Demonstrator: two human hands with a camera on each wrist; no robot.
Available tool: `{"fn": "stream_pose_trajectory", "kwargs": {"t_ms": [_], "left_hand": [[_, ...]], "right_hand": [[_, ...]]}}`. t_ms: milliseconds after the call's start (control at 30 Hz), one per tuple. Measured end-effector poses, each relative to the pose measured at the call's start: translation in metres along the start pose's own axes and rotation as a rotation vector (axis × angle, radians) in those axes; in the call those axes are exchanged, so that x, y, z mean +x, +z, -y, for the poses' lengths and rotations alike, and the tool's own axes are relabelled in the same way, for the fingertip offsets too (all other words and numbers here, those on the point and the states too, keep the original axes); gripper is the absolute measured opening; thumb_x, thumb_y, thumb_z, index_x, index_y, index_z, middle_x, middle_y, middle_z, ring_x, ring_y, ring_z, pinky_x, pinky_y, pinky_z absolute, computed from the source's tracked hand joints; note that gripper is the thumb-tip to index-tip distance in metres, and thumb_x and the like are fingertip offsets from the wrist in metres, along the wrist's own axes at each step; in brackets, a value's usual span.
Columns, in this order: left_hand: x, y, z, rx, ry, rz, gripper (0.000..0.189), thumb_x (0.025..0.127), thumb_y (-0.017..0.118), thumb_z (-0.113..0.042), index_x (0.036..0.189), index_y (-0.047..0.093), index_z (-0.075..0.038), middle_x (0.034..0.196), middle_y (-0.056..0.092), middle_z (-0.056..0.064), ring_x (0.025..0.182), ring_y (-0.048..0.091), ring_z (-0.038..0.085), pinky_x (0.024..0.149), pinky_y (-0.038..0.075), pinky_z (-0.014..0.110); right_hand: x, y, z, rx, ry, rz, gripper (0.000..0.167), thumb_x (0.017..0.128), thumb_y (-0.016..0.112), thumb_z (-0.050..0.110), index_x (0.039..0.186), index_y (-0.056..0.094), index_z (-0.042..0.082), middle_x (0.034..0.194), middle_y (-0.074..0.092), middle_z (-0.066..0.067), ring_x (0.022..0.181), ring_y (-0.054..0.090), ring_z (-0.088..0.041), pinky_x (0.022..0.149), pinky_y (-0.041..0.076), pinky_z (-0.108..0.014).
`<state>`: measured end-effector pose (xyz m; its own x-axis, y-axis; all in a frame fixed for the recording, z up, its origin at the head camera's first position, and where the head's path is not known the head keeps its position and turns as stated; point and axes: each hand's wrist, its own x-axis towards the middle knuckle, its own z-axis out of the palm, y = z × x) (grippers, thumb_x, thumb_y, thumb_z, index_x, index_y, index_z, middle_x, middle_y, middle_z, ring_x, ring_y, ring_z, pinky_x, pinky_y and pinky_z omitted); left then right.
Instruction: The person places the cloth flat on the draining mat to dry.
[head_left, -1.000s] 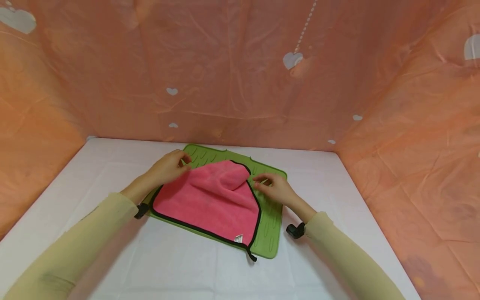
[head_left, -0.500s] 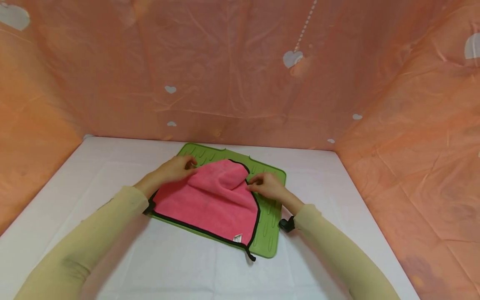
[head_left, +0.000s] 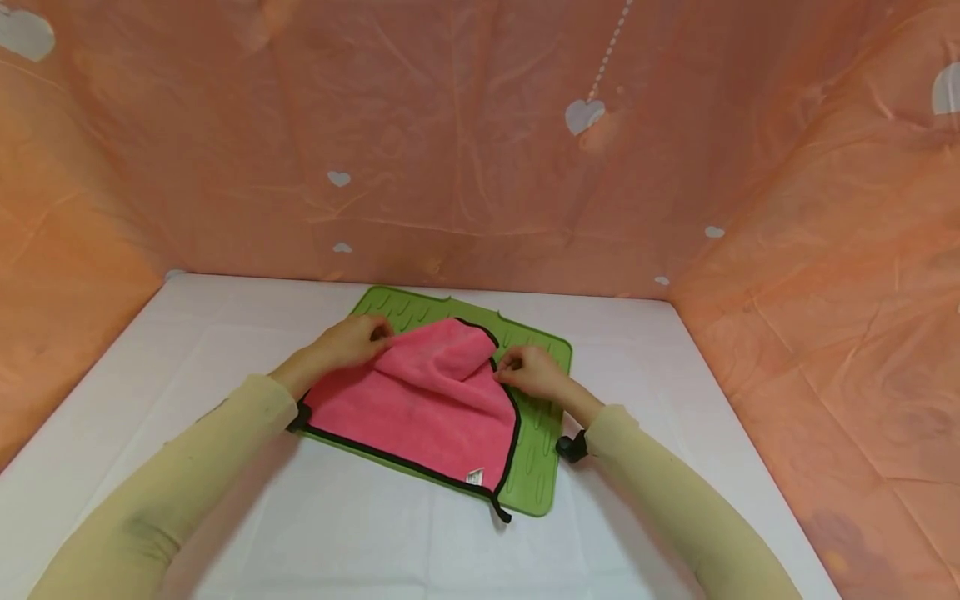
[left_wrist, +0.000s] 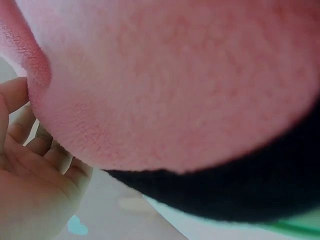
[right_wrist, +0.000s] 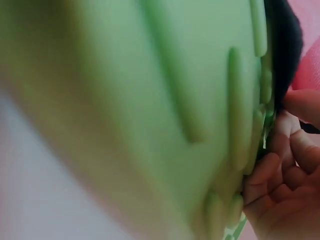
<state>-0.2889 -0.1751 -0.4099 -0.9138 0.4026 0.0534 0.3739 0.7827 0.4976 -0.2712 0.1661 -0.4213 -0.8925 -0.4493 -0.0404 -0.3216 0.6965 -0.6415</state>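
A pink cloth point(head_left: 420, 408) with black edging lies folded over a green ridged mat point(head_left: 540, 450), a small white label near its front right corner. My left hand point(head_left: 348, 342) pinches the cloth's fold at the back left; the left wrist view shows the thumb and fingers around the plush pink fabric point(left_wrist: 175, 85). On the opposite side, my right hand point(head_left: 536, 371) pinches the black-trimmed right edge, just below the turned-over corner. Seen from the right wrist, thumb and forefinger meet at the black edging point(right_wrist: 285, 50), the other fingers curled beside the mat's ridges.
The mat lies askew on a white-covered table point(head_left: 360, 533). A black cord loop point(head_left: 500, 508) sticks out past the mat's front edge. Orange curtains point(head_left: 450, 150) with white hearts enclose the back and both sides.
Both hands have moved inward to the cloth's edges, and their fingers have closed on it. The cloth and mat look almost unchanged in place.
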Motion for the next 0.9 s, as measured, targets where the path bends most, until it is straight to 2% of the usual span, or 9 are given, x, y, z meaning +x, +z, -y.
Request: {"fn": "stream_pose_trajectory", "kwargs": {"t_ms": [200, 533, 667, 900], "left_hand": [[-0.006, -0.005, 0.000, -0.022, -0.026, -0.055, 0.020, 0.101, 0.063, -0.017, 0.111, 0.070, -0.001, 0.101, 0.071, 0.015, 0.097, 0.067, 0.033, 0.086, 0.052, 0.053], [-0.024, -0.013, 0.001, -0.021, -0.012, -0.223, 0.018, 0.103, 0.064, -0.018, 0.114, 0.069, -0.004, 0.107, 0.064, 0.012, 0.096, 0.064, 0.029, 0.080, 0.052, 0.048], [-0.027, -0.013, 0.001, 0.008, 0.024, -0.213, 0.015, 0.101, 0.067, -0.015, 0.111, 0.070, -0.004, 0.104, 0.064, 0.011, 0.095, 0.065, 0.028, 0.080, 0.053, 0.048], [-0.029, -0.003, 0.000, 0.102, 0.100, -0.149, 0.011, 0.095, 0.075, -0.013, 0.103, 0.073, -0.006, 0.103, 0.067, 0.010, 0.093, 0.066, 0.029, 0.082, 0.055, 0.051]], "right_hand": [[-0.012, -0.005, -0.003, 0.062, 0.014, -0.055, 0.011, 0.093, 0.074, 0.015, 0.092, 0.074, 0.005, 0.084, 0.071, -0.002, 0.075, 0.060, -0.010, 0.070, 0.049, -0.027], [-0.043, -0.017, -0.009, 0.062, 0.051, -0.191, 0.013, 0.095, 0.075, 0.018, 0.094, 0.071, 0.006, 0.080, 0.067, -0.001, 0.072, 0.056, -0.014, 0.070, 0.048, -0.031], [-0.048, -0.018, -0.013, 0.039, 0.070, -0.201, 0.013, 0.095, 0.075, 0.018, 0.092, 0.071, 0.006, 0.076, 0.065, 0.000, 0.069, 0.055, -0.014, 0.069, 0.047, -0.031], [-0.045, -0.016, -0.017, 0.012, 0.101, -0.083, 0.013, 0.096, 0.074, 0.018, 0.090, 0.073, 0.006, 0.077, 0.068, 0.001, 0.067, 0.055, -0.010, 0.066, 0.047, -0.029]]}}
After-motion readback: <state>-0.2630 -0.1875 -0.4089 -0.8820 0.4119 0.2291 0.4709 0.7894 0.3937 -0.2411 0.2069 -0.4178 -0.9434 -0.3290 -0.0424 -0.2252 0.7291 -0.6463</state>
